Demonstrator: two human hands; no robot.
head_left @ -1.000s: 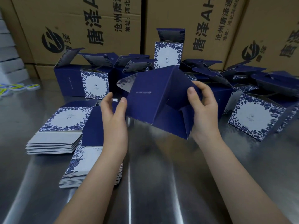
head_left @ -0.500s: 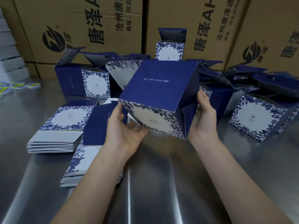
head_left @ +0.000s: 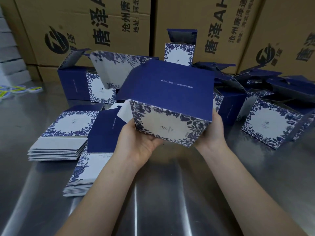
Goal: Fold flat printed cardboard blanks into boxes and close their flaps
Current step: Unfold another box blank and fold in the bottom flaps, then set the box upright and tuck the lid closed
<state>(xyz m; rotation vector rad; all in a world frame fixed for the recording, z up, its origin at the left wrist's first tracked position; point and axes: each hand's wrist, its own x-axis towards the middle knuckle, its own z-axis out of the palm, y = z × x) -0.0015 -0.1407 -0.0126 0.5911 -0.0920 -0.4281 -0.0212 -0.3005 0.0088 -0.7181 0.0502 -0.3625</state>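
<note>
The box (head_left: 170, 92) is held up above the bench (head_left: 170, 193), between both hands. Its navy top panel carries one line of small white writing, too fine to read; the side facing the person is white with a blue leaf border and a tiny emblem. A leaf-printed flap (head_left: 110, 68) stands open off its far left end. The left grip (head_left: 141, 143) cups the box from below, palm up, fingers hidden under it. The right grip (head_left: 211, 132) clasps its right end, thumb along the edge.

Left of the box lie two stacks of flat blanks (head_left: 58, 137), one nearer the person (head_left: 85, 171). Behind the box and to its right stand folded boxes (head_left: 267, 123) with lids up, one tall box (head_left: 179, 51) just behind it. Further behind rise brown cartons (head_left: 85, 23) printed in black with a round logo, "唐泽", "AH", "沧州唐泽" and "地址:河北". Far left of the box lie yellow-and-blue stickers (head_left: 20, 89).
</note>
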